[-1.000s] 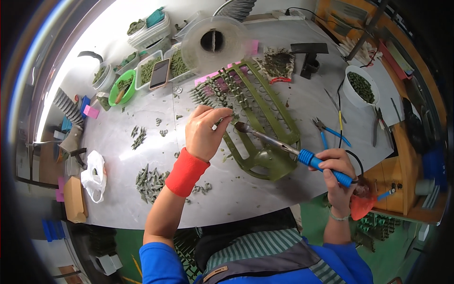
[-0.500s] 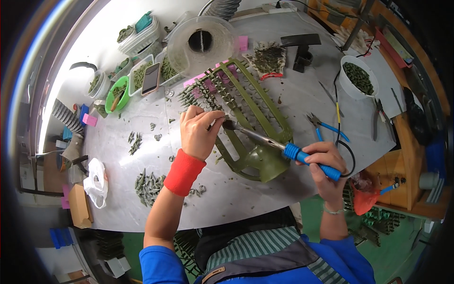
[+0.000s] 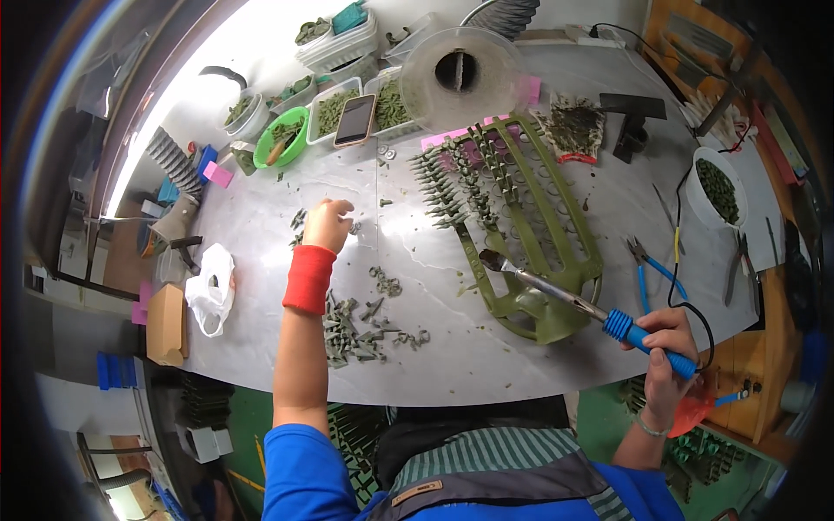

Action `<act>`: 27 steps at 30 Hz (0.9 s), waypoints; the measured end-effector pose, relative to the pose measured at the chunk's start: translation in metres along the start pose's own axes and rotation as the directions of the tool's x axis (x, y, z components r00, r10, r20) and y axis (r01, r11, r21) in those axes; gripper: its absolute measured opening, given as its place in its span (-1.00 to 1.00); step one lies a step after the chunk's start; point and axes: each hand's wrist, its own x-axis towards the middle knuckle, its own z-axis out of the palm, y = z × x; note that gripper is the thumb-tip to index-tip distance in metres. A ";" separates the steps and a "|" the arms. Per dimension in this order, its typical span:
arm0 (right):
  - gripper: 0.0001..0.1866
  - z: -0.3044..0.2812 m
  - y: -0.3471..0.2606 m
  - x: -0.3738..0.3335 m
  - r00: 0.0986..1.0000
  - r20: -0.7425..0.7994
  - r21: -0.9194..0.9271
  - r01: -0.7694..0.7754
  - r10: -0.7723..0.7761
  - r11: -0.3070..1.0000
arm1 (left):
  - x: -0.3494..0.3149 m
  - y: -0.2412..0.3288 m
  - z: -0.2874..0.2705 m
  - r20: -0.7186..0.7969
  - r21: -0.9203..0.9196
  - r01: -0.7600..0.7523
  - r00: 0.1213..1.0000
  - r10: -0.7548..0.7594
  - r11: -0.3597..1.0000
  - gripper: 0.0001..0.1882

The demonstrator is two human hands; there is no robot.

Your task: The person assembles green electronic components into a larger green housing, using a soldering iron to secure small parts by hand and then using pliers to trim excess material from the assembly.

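Note:
My right hand [image 3: 667, 343] grips a soldering iron [image 3: 643, 337] by its blue handle. The broad, darkened tip of the iron is over the near left part of an olive-green slatted frame [image 3: 556, 252]. Rows of small pointed green pieces [image 3: 441, 193] stand on the frame's left side. My left hand [image 3: 328, 224], with a red wristband [image 3: 309, 280], is over the table left of the frame. Its fingers are bent and apart, and nothing shows between them. A few loose green pieces [image 3: 298, 227] lie beside it, partly hidden by the hand.
Nearer me lies a pile of green pieces [image 3: 354, 334] beside small rings [image 3: 384, 282]. Pliers [image 3: 651, 265] rest right of the frame, near the iron's cord. A white tub [image 3: 717, 187] stands far right. Behind are a phone [image 3: 355, 120], a green bowl [image 3: 280, 139] and a clear round container [image 3: 434, 95].
My left hand has moved away from the frame, leftward to the loose pieces. The iron remains in my right hand over the frame. The whole view has shifted.

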 end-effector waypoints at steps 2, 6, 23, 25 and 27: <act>-0.79 0.002 -0.002 0.000 1.000 -0.002 -0.002 -0.010 0.010 1.000 | -0.007 -0.011 0.010 0.003 -0.027 0.031 1.000 -0.030 0.999 -0.77; -0.87 0.007 -0.006 0.003 1.000 -0.004 0.013 0.007 -0.007 1.000 | -0.019 -0.014 0.019 0.022 -0.089 0.090 0.996 -0.088 0.992 -0.78; -0.83 0.018 -0.021 -0.004 1.000 -0.018 -0.057 -0.002 0.001 0.998 | 0.009 -0.057 0.014 0.014 -0.513 0.411 0.882 -0.471 0.754 -0.77; -0.83 0.017 -0.020 -0.004 1.000 -0.025 -0.067 -0.007 0.006 0.998 | -0.001 -0.042 0.014 0.059 -0.370 0.326 0.943 -0.328 0.870 -0.74; -0.84 0.015 -0.019 -0.005 1.000 -0.022 -0.082 0.013 -0.014 0.997 | -0.015 -0.048 0.015 0.009 -0.439 0.264 0.957 -0.290 0.859 -0.74</act>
